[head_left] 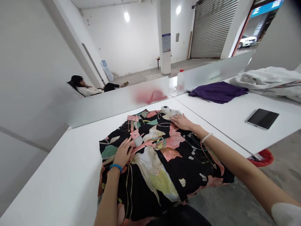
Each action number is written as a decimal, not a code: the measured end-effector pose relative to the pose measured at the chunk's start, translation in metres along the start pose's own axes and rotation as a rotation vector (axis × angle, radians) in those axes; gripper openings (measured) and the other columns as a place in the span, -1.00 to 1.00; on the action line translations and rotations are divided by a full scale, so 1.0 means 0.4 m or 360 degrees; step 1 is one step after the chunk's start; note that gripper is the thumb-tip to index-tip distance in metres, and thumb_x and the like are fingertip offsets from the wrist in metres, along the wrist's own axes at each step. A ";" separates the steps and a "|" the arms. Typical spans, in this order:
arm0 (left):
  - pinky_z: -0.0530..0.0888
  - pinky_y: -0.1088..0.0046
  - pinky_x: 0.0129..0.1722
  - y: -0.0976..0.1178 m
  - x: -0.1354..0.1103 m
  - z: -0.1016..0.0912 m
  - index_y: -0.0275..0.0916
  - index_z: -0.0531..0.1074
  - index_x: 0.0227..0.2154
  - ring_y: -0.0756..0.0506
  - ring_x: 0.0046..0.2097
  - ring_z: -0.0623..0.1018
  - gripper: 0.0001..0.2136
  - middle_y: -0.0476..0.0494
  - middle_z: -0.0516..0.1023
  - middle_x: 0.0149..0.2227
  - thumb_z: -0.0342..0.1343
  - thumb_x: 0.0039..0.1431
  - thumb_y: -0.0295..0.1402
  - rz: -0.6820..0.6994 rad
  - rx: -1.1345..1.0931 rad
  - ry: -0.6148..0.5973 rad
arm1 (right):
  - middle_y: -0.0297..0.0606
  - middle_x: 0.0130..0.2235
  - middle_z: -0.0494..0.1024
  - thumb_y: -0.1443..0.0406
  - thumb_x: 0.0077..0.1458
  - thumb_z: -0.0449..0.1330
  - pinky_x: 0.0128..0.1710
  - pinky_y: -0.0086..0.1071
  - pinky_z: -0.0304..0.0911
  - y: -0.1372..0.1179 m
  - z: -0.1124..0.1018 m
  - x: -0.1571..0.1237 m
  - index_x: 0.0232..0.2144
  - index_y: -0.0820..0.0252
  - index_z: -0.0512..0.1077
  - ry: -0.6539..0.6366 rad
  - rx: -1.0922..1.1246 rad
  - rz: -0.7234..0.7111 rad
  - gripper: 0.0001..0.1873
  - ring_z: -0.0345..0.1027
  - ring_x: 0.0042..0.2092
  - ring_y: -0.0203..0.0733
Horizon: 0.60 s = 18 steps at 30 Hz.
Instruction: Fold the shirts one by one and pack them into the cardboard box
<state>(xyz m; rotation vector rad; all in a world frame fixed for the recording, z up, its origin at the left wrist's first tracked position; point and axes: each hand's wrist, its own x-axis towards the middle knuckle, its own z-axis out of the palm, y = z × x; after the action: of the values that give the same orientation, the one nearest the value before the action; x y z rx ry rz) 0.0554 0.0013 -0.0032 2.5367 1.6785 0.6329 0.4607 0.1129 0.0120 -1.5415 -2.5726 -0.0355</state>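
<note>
A black shirt with a large floral print (169,150) is spread over the white table, its lower hem hanging past the near edge. On its left part, near the collar and front opening, my left hand (124,152) lies flat with the fingers stretched out; a blue band circles that wrist. My right hand (181,121) rests palm down near the shirt's far right shoulder, fingers extended, with a beaded bracelet on the wrist. Both hands touch the fabric without gripping it.
A frosted divider (122,99) runs along the table's far edge. To the right lie a folded purple cloth (218,91), a pale fabric heap (268,80) and a tablet (262,118). A red basket (264,158) stands below. Beyond the divider a person (91,90) reclines.
</note>
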 end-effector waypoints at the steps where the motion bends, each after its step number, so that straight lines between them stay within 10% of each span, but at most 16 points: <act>1: 0.20 0.18 0.21 0.003 0.001 -0.002 -0.18 0.31 0.09 -0.13 0.26 0.17 -0.61 -0.15 0.29 0.19 -0.20 0.26 -0.34 0.0002 -0.0005 -0.0043 | -0.08 0.28 0.10 0.14 0.27 -0.19 0.15 0.32 -0.21 -0.017 0.015 0.000 0.25 0.13 0.12 0.0066 -0.0017 -0.0012 -0.45 -0.15 0.30 0.22; 8: 0.36 0.23 0.09 0.017 -0.007 -0.008 -0.16 0.50 -0.12 -0.13 0.11 0.37 -0.65 -0.17 0.50 -0.05 -0.17 0.21 -0.44 0.0075 0.0003 -0.0021 | -0.10 0.29 0.07 0.09 0.26 -0.14 0.21 0.22 -0.23 -0.062 0.083 -0.023 0.21 0.15 0.19 0.0150 0.0129 -0.0105 -0.45 -0.15 0.31 0.15; 14: 0.33 0.16 0.13 0.031 -0.002 -0.063 -0.19 0.49 -0.15 -0.17 0.09 0.38 -0.66 -0.17 0.53 -0.07 -0.17 0.19 -0.34 -0.0052 -0.0030 0.0080 | -0.23 0.19 0.30 0.16 0.23 -0.08 0.25 -0.11 -0.07 -0.065 -0.052 -0.112 0.05 0.15 0.37 0.0412 0.0789 -0.0022 -0.56 0.05 0.25 -0.10; 18: 0.28 0.12 0.20 0.059 -0.122 -0.141 -0.07 0.31 0.09 -0.17 0.21 0.28 -0.57 -0.04 0.33 0.17 -0.19 0.19 -0.17 -0.0332 -0.0115 0.0345 | -0.16 -0.04 0.51 0.07 0.26 -0.16 0.05 -0.23 0.23 -0.036 -0.161 -0.297 -0.08 0.21 0.42 0.0610 0.0970 0.0253 -0.51 0.36 -0.01 -0.12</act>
<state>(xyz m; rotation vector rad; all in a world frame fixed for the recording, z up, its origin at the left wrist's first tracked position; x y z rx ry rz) 0.0401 -0.0626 0.0390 2.2733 1.9148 0.9583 0.5103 -0.0041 0.0607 -1.3311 -1.9110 0.3917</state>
